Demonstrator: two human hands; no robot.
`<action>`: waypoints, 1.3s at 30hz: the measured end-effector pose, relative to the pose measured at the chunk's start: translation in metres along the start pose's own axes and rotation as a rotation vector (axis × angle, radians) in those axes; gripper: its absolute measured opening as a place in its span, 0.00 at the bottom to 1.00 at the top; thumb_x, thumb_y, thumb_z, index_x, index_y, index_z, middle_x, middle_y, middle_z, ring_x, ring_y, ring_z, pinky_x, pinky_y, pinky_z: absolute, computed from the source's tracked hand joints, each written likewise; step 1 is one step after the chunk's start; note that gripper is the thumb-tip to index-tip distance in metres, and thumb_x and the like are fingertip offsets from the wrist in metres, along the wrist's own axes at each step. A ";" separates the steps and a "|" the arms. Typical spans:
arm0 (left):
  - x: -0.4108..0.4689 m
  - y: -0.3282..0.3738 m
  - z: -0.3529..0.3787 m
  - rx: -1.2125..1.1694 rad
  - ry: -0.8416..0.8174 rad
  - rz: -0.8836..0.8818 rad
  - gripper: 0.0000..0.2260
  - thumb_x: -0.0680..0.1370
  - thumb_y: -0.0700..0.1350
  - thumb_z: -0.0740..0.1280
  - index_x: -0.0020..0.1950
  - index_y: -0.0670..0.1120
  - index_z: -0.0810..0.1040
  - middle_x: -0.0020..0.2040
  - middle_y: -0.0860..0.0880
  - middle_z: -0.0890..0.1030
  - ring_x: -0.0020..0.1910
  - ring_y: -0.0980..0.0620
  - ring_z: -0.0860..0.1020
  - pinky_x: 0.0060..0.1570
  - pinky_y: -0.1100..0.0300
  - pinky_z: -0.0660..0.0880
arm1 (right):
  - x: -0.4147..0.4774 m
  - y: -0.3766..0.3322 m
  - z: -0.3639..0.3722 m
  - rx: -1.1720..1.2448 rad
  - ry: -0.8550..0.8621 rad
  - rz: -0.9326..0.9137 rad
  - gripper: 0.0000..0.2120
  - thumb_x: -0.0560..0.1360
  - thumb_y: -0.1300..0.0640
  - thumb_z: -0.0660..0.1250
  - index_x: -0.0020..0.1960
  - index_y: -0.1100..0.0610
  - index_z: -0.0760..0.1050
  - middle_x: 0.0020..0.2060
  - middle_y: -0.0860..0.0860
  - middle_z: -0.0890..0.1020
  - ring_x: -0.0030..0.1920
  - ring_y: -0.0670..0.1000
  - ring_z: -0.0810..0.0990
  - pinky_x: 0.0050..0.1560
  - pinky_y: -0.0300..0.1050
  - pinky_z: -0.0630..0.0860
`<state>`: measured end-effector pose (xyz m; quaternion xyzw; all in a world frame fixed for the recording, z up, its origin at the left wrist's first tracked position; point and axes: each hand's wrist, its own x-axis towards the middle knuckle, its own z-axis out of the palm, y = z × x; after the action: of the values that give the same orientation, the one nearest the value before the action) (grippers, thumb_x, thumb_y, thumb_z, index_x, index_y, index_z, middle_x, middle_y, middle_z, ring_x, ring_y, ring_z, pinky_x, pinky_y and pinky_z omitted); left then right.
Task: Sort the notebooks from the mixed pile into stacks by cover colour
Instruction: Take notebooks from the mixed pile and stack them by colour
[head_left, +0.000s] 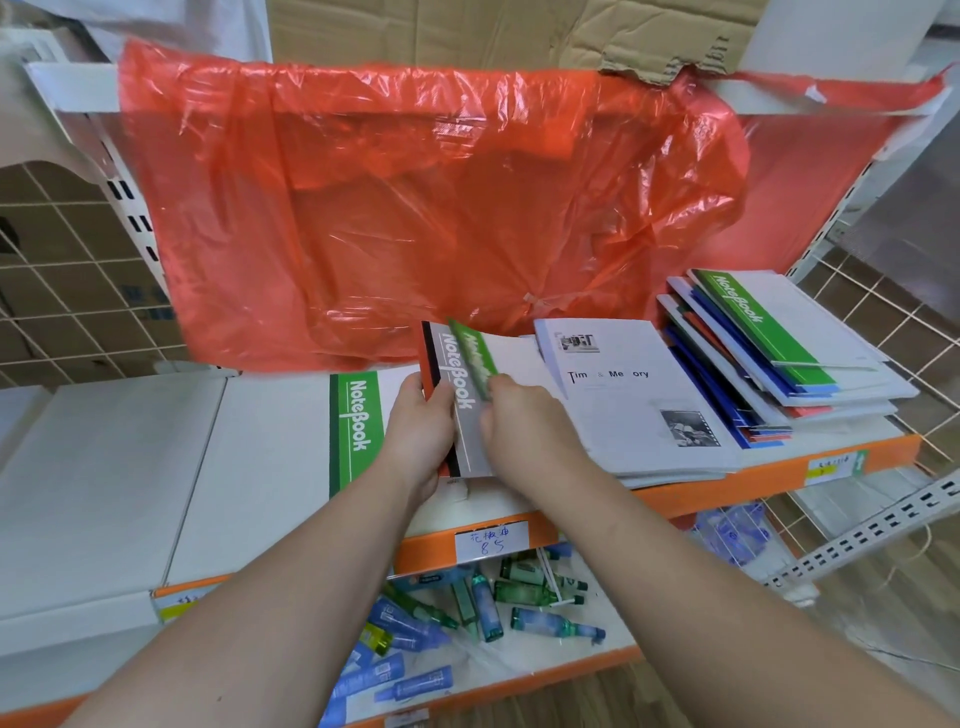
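Note:
A bundle of notebooks (460, 395) stands tilted above the shelf's middle, its spines toward me: red and black at the left, then grey, then green. My left hand (421, 431) grips the bundle's left side. My right hand (524, 421) pinches the green-spined notebook (475, 358) at the bundle's right. A green-spined notebook (356, 426) lies flat on the shelf to the left, partly under my left hand. A mixed pile (774, 353) of green, blue and red notebooks sits at the far right. White "Time & Memory" books (639, 395) lie between.
A red plastic sheet (415, 208) hangs behind the shelf. The white shelf (156, 467) has an orange front strip with a handwritten price label (491, 539). Several small bottles (483, 603) lie on the lower shelf. Wire mesh panels flank both sides.

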<state>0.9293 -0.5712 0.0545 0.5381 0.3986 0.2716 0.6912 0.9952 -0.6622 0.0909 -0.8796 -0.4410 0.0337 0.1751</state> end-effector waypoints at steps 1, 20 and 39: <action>0.000 0.000 0.001 0.008 0.001 0.019 0.10 0.84 0.47 0.59 0.62 0.48 0.75 0.53 0.47 0.84 0.50 0.48 0.84 0.49 0.49 0.82 | -0.004 -0.007 0.002 0.019 0.002 -0.044 0.12 0.79 0.60 0.57 0.61 0.60 0.70 0.49 0.61 0.79 0.48 0.62 0.78 0.39 0.46 0.64; -0.008 0.011 0.009 0.028 -0.121 0.054 0.08 0.82 0.43 0.63 0.56 0.55 0.77 0.53 0.49 0.85 0.49 0.47 0.85 0.48 0.44 0.82 | 0.009 0.071 -0.004 0.872 0.022 0.407 0.04 0.80 0.56 0.63 0.54 0.54 0.75 0.49 0.46 0.83 0.42 0.44 0.80 0.37 0.32 0.75; 0.006 0.013 0.097 0.310 -0.183 0.345 0.07 0.84 0.44 0.60 0.61 0.52 0.68 0.51 0.62 0.77 0.50 0.65 0.75 0.42 0.70 0.71 | 0.002 0.134 -0.035 0.840 0.265 0.296 0.07 0.82 0.55 0.59 0.60 0.49 0.69 0.52 0.43 0.77 0.53 0.43 0.75 0.42 0.26 0.67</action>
<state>1.0154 -0.6137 0.0757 0.7202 0.2734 0.2712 0.5771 1.1067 -0.7443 0.0786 -0.7828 -0.2329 0.1214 0.5642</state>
